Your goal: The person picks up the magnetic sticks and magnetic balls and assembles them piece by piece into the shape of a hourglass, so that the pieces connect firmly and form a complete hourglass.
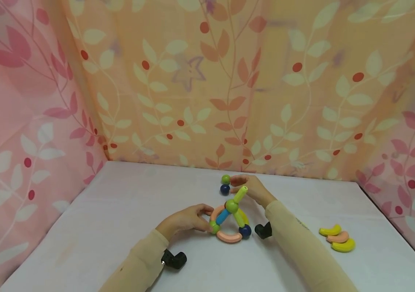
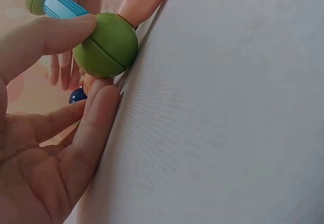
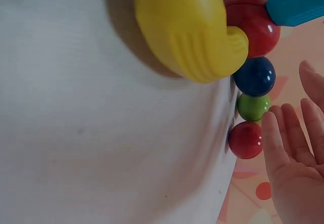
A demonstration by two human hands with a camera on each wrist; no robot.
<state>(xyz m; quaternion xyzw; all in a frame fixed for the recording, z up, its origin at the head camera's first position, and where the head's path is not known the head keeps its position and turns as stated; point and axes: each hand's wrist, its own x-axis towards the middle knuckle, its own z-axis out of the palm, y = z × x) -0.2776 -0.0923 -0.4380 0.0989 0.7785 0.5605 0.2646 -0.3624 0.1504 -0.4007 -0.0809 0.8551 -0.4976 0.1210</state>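
On the white cloth-covered table (image 1: 83, 227): glossy plastic ball-and-rod frame (image 1: 239, 219), its curved pieces (image 1: 229, 237) ringed flat, presumably for stable footing. At frame's near-left, left hand (image 1: 189, 218) pinches a seamed green plastic ball (image 2: 107, 44), probably steadying it. Behind frame, right hand (image 1: 250, 189) grips nothing, fingers loosely extended. Right of frame: three arched plastic segments (image 1: 338, 237), yellow and peach. Beyond frame: row of glossy balls (image 3: 253, 107), red, green, navy.

To me, the navy ball (image 1: 225, 190) at twelve o'clock looks glossy, smooth plastic; my white bench (image 1: 119, 215) looks like matt cloth.
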